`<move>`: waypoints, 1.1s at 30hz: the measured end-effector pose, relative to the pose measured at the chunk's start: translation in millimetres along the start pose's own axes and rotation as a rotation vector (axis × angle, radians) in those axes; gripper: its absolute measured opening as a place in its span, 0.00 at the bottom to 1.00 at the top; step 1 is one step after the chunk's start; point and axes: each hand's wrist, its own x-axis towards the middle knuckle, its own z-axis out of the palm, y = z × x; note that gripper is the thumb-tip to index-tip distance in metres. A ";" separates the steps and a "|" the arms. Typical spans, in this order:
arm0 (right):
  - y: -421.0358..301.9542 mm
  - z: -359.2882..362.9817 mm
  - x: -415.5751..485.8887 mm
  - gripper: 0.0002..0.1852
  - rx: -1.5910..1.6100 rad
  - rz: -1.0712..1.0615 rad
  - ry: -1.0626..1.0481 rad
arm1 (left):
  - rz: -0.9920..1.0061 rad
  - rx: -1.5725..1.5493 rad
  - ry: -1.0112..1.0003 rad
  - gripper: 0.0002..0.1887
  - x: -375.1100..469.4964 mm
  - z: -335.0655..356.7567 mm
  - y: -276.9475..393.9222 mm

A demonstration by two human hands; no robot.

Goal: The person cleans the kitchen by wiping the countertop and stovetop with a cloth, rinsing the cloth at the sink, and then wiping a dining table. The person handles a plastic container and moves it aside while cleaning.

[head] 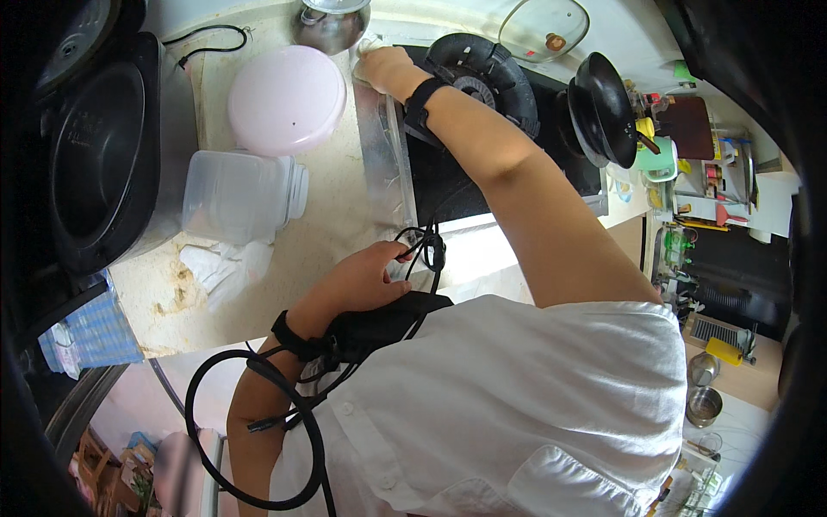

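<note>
My right hand (386,70) reaches across to the far left corner of the black gas hob (446,187), shut on a whitish cloth (369,45) beside the burner (478,81). Its fingertips are partly hidden. Lower down, over the counter's front edge, my left hand (365,278) has its fingers curled at a bundle of thin black cable (429,249); the thumb stands apart from them. Black straps circle both wrists. A shiny metal strip (381,139) runs along the hob's left side.
Left on the counter are a pink round lid (287,100), clear plastic containers (236,197), crumpled white tissue (226,265) and a black cooker (97,155). A steel pot (331,26) and glass lid (546,29) stand behind; black pans (601,110) lie right. Black cable (194,426) loops by my left arm.
</note>
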 end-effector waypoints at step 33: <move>-72.7 33.1 -123.5 0.39 0.361 -0.248 0.010 | -0.255 -0.125 0.497 0.19 -251.8 -26.9 -88.5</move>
